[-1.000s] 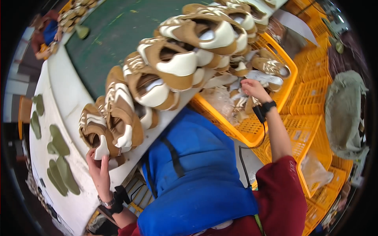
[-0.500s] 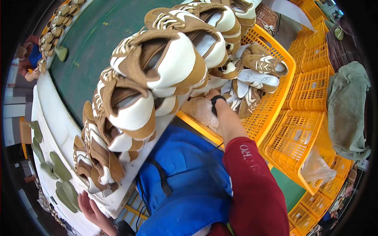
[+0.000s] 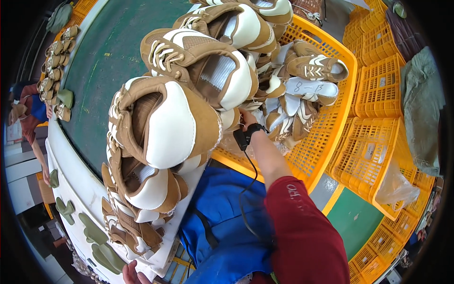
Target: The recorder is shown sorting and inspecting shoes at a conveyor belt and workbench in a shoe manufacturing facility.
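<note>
Co-worker (image 3: 29, 127) is stretching one arm down toward green sole-shaped pieces (image 3: 92, 231) that are lying along a white table (image 3: 78, 165); small shoes (image 3: 56, 61) are lining the far side of a green mat (image 3: 109, 57). Left hand (image 3: 135, 274) is sitting at the bottom edge, partly cut off, fingers spread, nothing visible in it, just below the near end of the shoe row. Brown-and-white shoes (image 3: 171, 124) are crowding the table edge in a long row, heels mostly facing the person, near ones covering others. Blue apron (image 3: 227, 203) is showing beside them. Right hand (image 3: 247, 118) is reaching in between the row and a yellow basket (image 3: 343, 123), black wrist strap on; fingers are partly hidden, can't tell if gripping. Basket is holding more shoes (image 3: 319, 69) and a pale insole (image 3: 309, 88). Yellow crates (image 3: 378, 92) are standing stacked at right, with grey-green cloth (image 3: 421, 109) hanging beside them.
</note>
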A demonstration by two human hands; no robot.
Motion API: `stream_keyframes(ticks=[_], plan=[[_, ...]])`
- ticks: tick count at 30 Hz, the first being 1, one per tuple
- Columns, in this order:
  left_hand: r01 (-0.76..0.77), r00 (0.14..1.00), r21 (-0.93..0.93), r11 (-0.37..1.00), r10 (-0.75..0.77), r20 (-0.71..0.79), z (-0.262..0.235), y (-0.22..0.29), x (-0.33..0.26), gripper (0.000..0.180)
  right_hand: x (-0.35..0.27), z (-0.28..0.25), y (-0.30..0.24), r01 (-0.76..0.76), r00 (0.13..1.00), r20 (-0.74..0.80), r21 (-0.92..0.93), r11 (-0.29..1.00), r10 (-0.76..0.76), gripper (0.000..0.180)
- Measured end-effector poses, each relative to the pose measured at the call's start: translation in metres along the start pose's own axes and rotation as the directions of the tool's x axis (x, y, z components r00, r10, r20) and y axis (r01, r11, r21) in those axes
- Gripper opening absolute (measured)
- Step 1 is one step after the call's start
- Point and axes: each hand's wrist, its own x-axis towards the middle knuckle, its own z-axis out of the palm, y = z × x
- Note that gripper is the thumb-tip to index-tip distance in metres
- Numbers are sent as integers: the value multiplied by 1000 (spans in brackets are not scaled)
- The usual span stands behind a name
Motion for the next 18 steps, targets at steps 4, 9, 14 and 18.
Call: stream_keyframes(ticks=[4, 9, 14, 18], plan=[[-145, 989, -13, 989, 145, 6, 3, -8, -2, 29, -99, -19, -76, -216, 976, 68, 217, 952, 206, 13], [-142, 989, -205, 968, 148, 11, 4, -22, -11, 23, -263, -60, -144, 192, 950, 162, 370, 909, -266, 29], [-112, 990, -232, 966, 128, 58, -8, -44, -22, 22, -377, -42, -205, 821, 566, 149, -199, 536, -811, 27], [-158, 980, -386, 909, 192, 52, -18, -65, -29, 28, -408, 17, -278, 865, 159, 444, -494, -93, -882, 25]])
